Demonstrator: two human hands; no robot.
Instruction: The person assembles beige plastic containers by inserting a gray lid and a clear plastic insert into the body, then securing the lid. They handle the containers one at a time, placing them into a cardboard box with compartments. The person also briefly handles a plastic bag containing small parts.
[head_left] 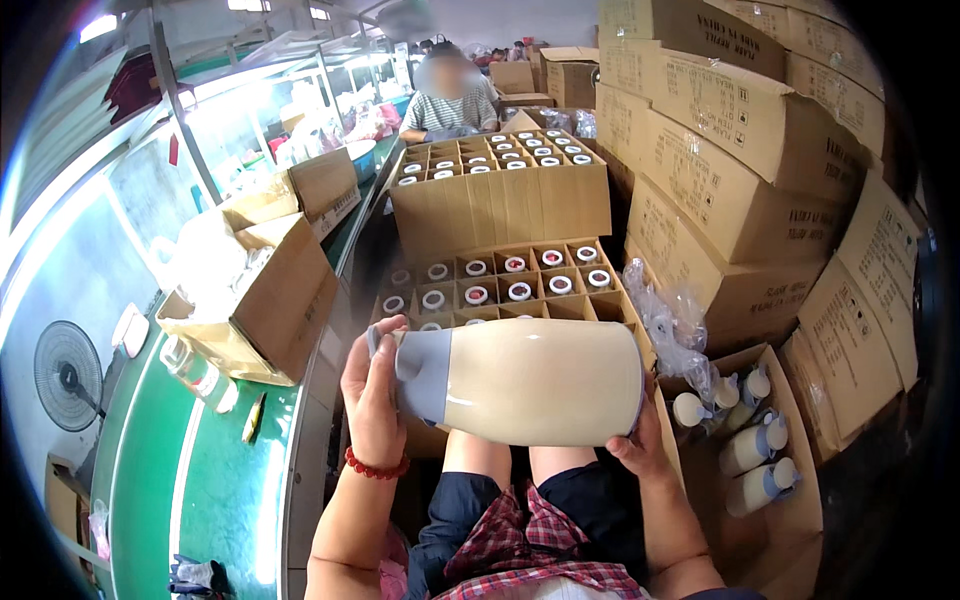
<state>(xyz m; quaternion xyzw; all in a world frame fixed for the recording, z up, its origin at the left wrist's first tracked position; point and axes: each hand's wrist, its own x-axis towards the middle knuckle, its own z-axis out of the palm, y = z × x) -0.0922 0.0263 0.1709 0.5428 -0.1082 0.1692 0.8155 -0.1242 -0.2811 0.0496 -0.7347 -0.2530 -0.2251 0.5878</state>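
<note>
A cream vacuum jug (540,382) with a grey-blue collar lies sideways in front of me, above my lap. My left hand (372,390) grips its collar end, the thumb on the grey-blue part. At the base end, my right hand (645,440) is wrapped round the bottom edge; most of its fingers are hidden behind the jug. Directly beyond is a divided carton (497,256) with white-rimmed round openings in its compartments. To the right, an open carton (700,500) contains several similar cream jugs (745,450) with grey-blue parts.
Another divided carton (500,205) stands farther back, with a person (450,105) behind it. Stacked cartons (730,150) rise at the right beside clear plastic bags (668,315). On the left green bench (150,500) are an open carton (270,300), a clear bottle (198,375) and a fan (68,370).
</note>
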